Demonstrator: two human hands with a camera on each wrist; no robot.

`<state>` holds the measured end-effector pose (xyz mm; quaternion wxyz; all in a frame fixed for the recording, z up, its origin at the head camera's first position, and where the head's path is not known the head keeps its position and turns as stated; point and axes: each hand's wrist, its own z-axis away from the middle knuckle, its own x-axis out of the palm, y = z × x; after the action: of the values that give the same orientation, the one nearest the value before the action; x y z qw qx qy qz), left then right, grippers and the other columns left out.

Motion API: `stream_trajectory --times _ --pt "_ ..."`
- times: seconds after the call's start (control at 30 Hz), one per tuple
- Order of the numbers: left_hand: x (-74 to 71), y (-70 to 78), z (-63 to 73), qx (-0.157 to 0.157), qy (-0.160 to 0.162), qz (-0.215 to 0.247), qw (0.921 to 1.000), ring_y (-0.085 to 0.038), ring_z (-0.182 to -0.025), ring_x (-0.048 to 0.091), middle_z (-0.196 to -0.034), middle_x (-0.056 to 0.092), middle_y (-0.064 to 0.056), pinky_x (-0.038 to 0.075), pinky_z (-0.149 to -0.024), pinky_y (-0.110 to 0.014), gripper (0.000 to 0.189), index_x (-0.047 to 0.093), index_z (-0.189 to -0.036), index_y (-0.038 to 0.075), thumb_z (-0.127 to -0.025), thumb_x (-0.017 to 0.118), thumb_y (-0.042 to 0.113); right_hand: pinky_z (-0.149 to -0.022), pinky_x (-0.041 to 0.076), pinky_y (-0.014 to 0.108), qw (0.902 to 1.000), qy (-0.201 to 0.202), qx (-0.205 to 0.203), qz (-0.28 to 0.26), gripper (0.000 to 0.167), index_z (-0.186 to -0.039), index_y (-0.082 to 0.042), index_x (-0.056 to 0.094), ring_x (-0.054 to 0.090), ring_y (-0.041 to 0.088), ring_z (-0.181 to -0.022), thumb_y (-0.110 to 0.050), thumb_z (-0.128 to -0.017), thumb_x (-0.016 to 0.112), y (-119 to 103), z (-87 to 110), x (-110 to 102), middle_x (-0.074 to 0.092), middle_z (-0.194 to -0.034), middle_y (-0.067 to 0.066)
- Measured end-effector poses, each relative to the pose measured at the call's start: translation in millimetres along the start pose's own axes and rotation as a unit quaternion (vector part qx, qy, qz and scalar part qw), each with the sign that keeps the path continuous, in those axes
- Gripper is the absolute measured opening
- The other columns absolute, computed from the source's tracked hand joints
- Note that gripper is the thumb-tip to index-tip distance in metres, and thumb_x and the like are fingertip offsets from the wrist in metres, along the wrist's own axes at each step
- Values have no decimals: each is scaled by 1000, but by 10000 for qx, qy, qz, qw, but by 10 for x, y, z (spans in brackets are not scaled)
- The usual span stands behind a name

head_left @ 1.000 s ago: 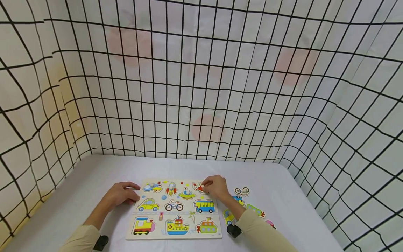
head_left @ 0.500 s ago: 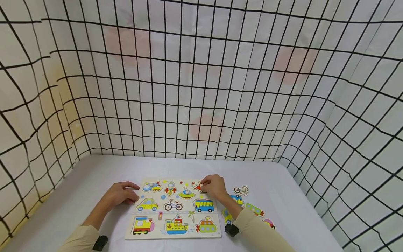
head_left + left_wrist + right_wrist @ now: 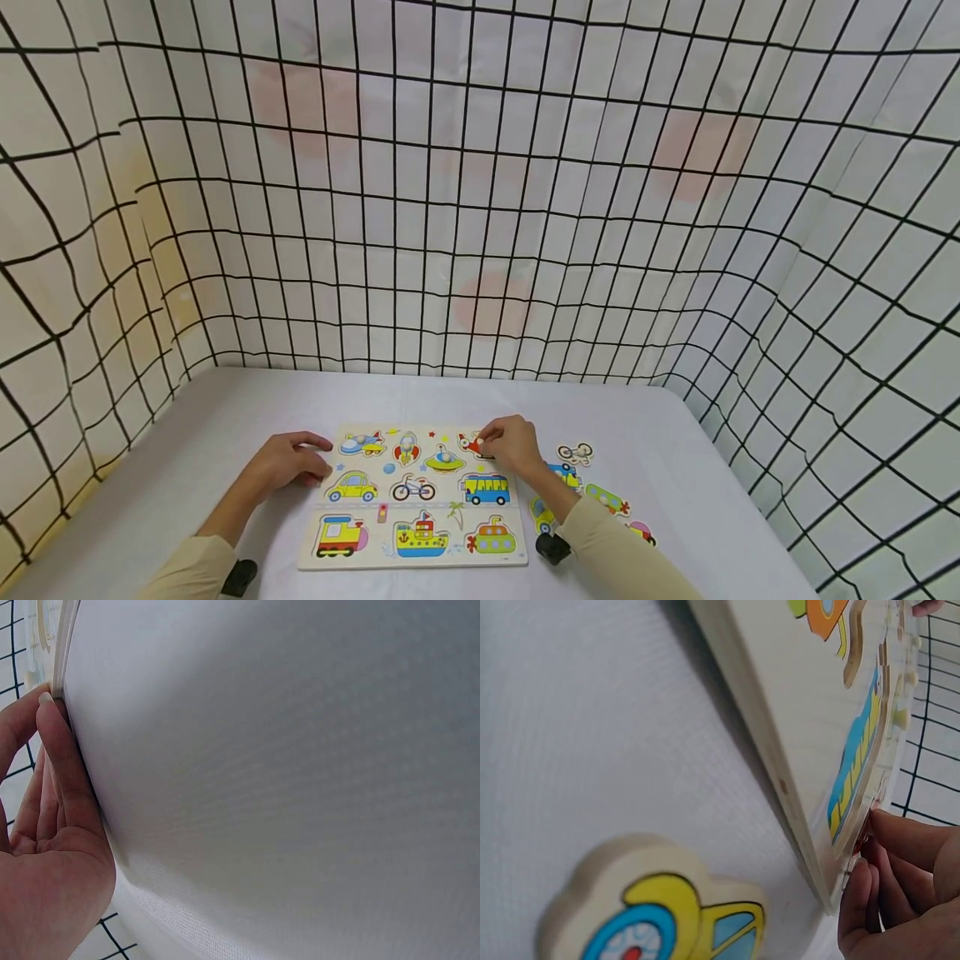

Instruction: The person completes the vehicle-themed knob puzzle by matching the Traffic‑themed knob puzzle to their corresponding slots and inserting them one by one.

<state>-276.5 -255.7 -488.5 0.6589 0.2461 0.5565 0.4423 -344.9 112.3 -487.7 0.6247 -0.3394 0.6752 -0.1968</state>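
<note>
A wooden peg puzzle board [image 3: 442, 558] with printed vehicles lies on the white table. At its top right corner my right hand [image 3: 513, 443] pinches a red helicopter puzzle piece [image 3: 470, 444] between thumb and fingers, low over the helicopter spot; the fingers cover part of it. My left hand [image 3: 288, 461] rests on the table, fingertips against the board's left edge, as the left wrist view also shows with the thumb [image 3: 64, 742]. Plane [image 3: 362, 444], rocket [image 3: 407, 450] and flying saucer [image 3: 445, 459] pieces sit along the board's upper part.
Loose pieces lie right of the board: a bicycle [image 3: 575, 453], a bus [image 3: 567, 476], a green submarine [image 3: 606, 499], a yellow car [image 3: 542, 514] and a partly hidden pink-and-red one [image 3: 642, 532]. Black netting [image 3: 480, 250] over white cloth surrounds the table's back and sides.
The whole head view has shifted slightly. Both hands stay in the same places at the board, the right one still on the helicopter piece.
</note>
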Motion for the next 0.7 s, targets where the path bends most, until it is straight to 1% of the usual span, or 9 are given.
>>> stream_trajectory --times 0.2,0.37,0.43,0.57,0.7 --pt "-5 38 34 -12 19 -46 10000 -20 -66 64 -89 74 -7 51 -62 -29 47 68 -122 2 -79 82 16 -66 49 27 10000 -63 -27 -44 7 -86 -8 78 60 11 -70 -11 -82 82 -5 11 -17 70 -75 -1" --pt "-4 31 30 -32 -10 -31 10000 -20 -67 64 -89 73 -7 52 -63 -29 48 68 -122 2 -79 82 15 -67 48 28 9999 -118 40 -37 8 -87 -9 79 60 11 -71 -13 -82 82 5 18 -42 70 -75 -2" --pt "-3 32 28 -45 -14 -11 10000 -21 -66 64 -89 73 -8 52 -63 -29 48 68 -122 1 -79 82 15 -68 48 28 9998 -140 125 -49 8 -88 -11 79 61 11 -74 -15 -82 83 28 14 -60 71 -76 -3" --pt "-7 47 44 -40 -23 -18 10000 -21 -66 64 -89 74 -8 52 -63 -29 48 67 -123 1 -80 81 15 -68 50 28 9995 -229 167 -108 12 -90 -13 80 63 12 -77 -19 -80 84 61 23 -169 72 -80 -3" --pt "-5 47 38 -19 -23 -47 10000 -20 -66 63 -89 73 -8 50 -63 -29 48 67 -123 2 -80 81 15 -66 48 29 9986 -454 261 -69 14 -92 -14 80 61 15 -75 -20 -81 84 59 66 -351 71 -81 -2"
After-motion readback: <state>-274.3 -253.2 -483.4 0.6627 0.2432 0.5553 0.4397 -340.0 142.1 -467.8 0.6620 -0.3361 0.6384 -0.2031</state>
